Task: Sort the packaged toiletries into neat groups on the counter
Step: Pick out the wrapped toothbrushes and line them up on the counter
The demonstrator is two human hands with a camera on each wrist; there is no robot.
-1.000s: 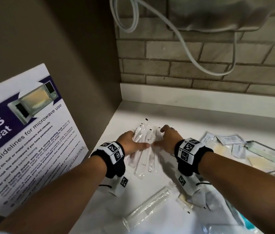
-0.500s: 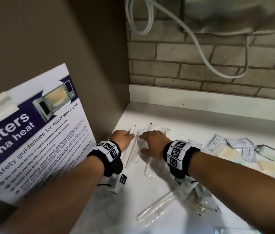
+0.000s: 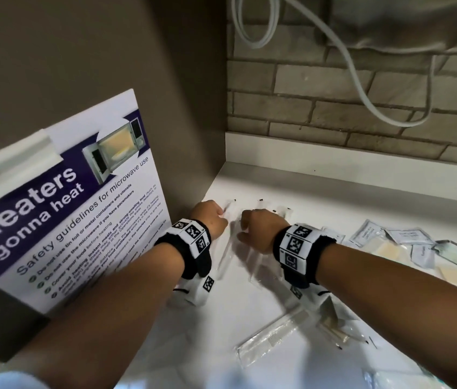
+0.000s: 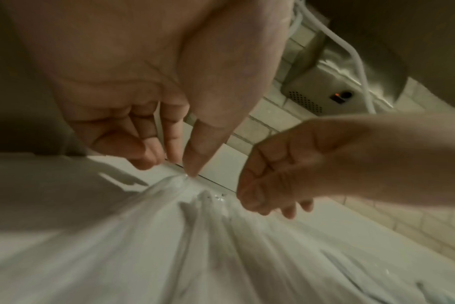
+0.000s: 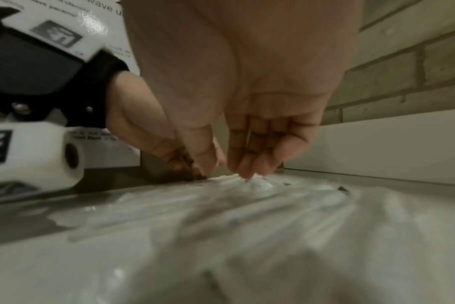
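Clear slim packets (image 3: pixel 228 245), row at frame centre on white counter (image 3: pixel 334 197); left hand (image 3: pixel 209 219) and right hand (image 3: pixel 261 230) fingertips pinching their far ends.

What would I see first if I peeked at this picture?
Two hands first: the left hand and the right hand press their fingertips onto long clear packets in the counter's back corner. Then the big purple microwave poster leaning on the left wall.
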